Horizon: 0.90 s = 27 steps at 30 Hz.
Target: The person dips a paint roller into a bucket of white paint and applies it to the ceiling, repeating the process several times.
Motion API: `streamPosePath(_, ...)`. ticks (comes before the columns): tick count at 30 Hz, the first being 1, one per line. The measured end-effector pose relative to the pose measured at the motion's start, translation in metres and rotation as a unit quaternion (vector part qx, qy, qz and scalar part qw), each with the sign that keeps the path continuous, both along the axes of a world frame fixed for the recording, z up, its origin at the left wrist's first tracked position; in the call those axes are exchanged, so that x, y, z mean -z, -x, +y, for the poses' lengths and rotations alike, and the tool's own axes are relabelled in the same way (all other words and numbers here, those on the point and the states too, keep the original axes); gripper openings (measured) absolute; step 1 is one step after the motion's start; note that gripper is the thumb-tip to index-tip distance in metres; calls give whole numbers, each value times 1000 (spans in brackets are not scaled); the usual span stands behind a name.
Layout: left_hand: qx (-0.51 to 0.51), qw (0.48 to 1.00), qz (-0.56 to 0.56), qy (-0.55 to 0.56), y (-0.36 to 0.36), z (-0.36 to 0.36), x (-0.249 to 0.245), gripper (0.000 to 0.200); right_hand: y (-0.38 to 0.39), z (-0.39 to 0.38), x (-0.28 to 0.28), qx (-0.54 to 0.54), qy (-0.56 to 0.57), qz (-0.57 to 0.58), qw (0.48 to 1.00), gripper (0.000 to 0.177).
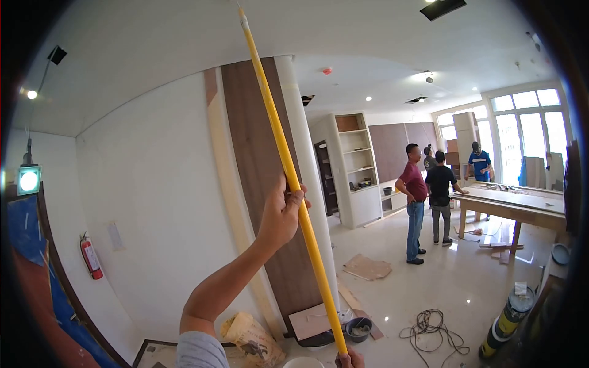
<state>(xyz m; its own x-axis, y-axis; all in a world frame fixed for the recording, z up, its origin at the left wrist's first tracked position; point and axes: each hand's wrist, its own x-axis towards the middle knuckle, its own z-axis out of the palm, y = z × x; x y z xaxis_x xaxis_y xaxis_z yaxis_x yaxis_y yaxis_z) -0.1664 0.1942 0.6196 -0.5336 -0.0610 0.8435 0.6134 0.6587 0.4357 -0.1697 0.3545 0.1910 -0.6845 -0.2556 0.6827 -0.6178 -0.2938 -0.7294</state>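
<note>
A long yellow pole [283, 147] slants up across the view, its thin top end reaching the ceiling at the upper edge. Whatever is fitted at its tip lies out of frame. My left hand [285, 208] is closed around the pole at about mid-length, with my arm stretched up from a grey sleeve. Near the bottom edge, my right hand [350, 359] grips the pole's lower end and is only partly visible. Behind the pole stands a brown wood-panelled column [261, 153] with a pale rounded edge.
Below are a sack [253, 340], a dark bucket [358, 330], a white bucket [304, 363] and a coiled cable [434, 336]. Stacked cans [506, 322] stand right. Several people are by a long worktable [509, 204]. A fire extinguisher [91, 256] hangs left.
</note>
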Motion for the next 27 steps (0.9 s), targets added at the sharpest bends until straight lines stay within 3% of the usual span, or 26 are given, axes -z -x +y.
streamPosePath(7, 64, 997, -11, 47, -46, 58, 15, 53, -40, 63, 9, -30, -8, -60, 998, 41)
streamPosePath(23, 113, 992, -43, 40, -68, 103, 30, 64, -60, 111, 48, -4, -54, -52, 997, 53)
streamPosePath(27, 105, 993, -30, 38, -54, 103, 24, 63, -53, 116, 13, -29, -47, -64, 996, 53)
